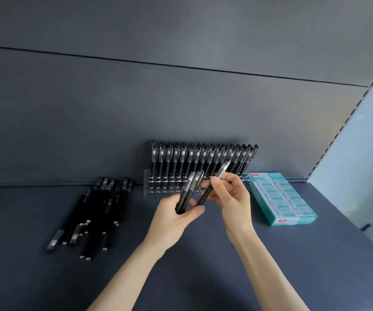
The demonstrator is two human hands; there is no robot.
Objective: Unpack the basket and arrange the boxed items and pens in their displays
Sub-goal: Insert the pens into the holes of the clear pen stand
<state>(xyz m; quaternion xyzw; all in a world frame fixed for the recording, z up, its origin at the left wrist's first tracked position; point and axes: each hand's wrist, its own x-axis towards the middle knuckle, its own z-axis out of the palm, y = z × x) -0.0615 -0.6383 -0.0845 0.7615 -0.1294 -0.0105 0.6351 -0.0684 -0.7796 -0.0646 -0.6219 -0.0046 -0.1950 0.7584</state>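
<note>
A clear pen rack (169, 185) stands against the back wall of the dark shelf, its rear rows filled with several upright black pens (203, 158). My left hand (176, 218) grips a small bundle of black pens (188, 191) in front of the rack. Beside it, my right hand (230, 196) pinches a single black pen (214, 184), tilted with its clear cap up and to the right. A pile of loose black pens (93, 212) lies on the shelf to the left. The basket is not in view.
A teal display box (279, 198) packed with small boxed items sits on the shelf (225, 277) right of the rack. A pale upright panel with slotted rail (342, 129) closes the shelf on the right. The dark back wall stands directly behind the rack.
</note>
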